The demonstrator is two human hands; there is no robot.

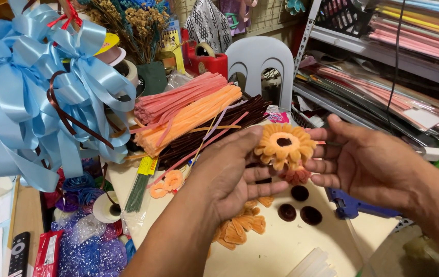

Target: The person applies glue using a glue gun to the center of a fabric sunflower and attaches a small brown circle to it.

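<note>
An orange pipe-cleaner flower [284, 147] with a dark brown centre is held up between both hands above a cream table [286, 246]. My left hand [235, 172] grips it from the left with thumb on the petals. My right hand [360, 159] holds its right side, fingers under a reddish petal piece [296, 176]. Three dark brown coiled discs [299, 205] lie on the table below. Orange petal pieces [240, 228] sit under my left wrist.
Bundles of pink, orange and brown pipe cleaners [193, 115] lie behind. Large light-blue ribbon bows [34, 92] fill the left. A blue glue gun [350, 205] lies at right, clear glue sticks [314, 264] in front. A white chair back [260, 64] and paper shelves [394, 61] stand behind.
</note>
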